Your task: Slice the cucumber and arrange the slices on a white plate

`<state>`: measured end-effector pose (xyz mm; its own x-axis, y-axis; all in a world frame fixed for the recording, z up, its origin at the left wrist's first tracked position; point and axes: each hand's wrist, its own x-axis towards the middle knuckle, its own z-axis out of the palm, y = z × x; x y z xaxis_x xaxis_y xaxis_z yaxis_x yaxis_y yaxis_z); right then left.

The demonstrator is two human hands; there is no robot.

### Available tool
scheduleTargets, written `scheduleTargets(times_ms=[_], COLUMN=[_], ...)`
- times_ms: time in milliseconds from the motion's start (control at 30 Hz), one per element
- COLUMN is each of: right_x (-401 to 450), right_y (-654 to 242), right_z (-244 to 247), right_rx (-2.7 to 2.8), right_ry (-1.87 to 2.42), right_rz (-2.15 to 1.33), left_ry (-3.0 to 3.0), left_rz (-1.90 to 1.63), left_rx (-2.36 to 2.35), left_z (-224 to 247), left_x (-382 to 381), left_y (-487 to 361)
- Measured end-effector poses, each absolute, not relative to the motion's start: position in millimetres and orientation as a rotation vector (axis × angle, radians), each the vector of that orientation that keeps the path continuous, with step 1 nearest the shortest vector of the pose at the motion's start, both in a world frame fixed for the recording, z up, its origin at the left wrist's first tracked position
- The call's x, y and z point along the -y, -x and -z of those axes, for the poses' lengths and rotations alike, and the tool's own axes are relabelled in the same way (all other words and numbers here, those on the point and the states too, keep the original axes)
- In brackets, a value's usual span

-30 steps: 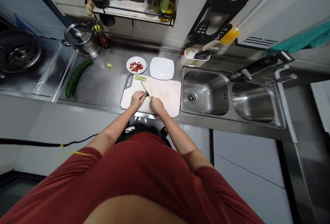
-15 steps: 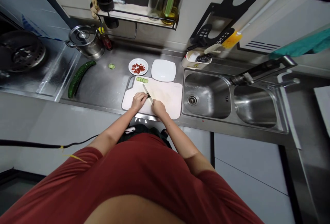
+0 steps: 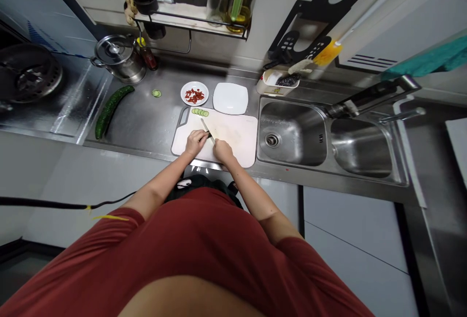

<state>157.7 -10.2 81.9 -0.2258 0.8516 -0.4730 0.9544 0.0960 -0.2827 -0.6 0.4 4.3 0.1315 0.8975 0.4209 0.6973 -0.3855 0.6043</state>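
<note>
On a white plastic cutting board (image 3: 233,140), my left hand (image 3: 196,142) grips a short dark green cucumber piece (image 3: 209,135). My right hand (image 3: 223,151) is closed on a kitchen knife (image 3: 206,128), whose pale blade stands at that piece. A row of several cucumber slices (image 3: 200,112) lies along the board's far edge. Further left on the steel counter (image 3: 146,117) are a long whole cucumber (image 3: 110,111) and a small stack of slices (image 3: 156,93). The knife's handle is mostly hidden by my right hand.
Behind the board stand a round plate of chopped red chili (image 3: 194,93) and a white square plate (image 3: 230,98). A double steel sink (image 3: 292,133) lies right, a steel pot (image 3: 118,58) back left, and a stove burner (image 3: 29,72) far left.
The whole view has shifted slightly as my head moved. Both hands stay at the cucumber piece on the board, and the knife remains in my right hand.
</note>
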Motion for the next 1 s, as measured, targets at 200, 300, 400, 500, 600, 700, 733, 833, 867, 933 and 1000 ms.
scheduleTargets(times_ms=[200,300,400,500,600,700,733,833,867,933,1000], right_x=[7,8,13,22,30,32,31,25,22,15,9], right_y=[-155,-156,-159,-164,-170,-171,-170,-165,-162,-157,-152], right_z=[-83,-83,-82,-80,-80,-80,-80,-80,-79,-79,-79], right_rx=[-2.194,-2.194,-2.166,-2.142,-2.127,-2.12,-2.117,-2.121,-2.129,-2.156,-2.177], right_ry=[-1.832,-1.841,-1.858,-1.854,-1.855,-1.862,-1.863,-1.866,-1.867,-1.875,-1.885], right_rz=[0.825,0.823,0.821,0.822,0.815,0.813,0.816,0.823,0.824,0.818,0.813], left_ry=[-2.137,-2.139,-2.14,-2.138,-2.138,-2.14,-2.142,-2.148,-2.151,-2.16,-2.169], left_rz=[-1.097,-1.098,-1.097,-1.092,-1.091,-1.09,-1.089,-1.085,-1.086,-1.091,-1.091], left_rx=[-1.585,-1.582,-1.582,-1.581,-1.578,-1.58,-1.581,-1.583,-1.583,-1.583,-1.582], left_z=[-3,-3,-4,-4,-4,-4,-4,-4,-4,-3,-3], left_x=[-1,-1,-1,-1,-1,0,0,0,0,0,0], left_y=[1,1,1,1,0,0,0,0,1,1,1])
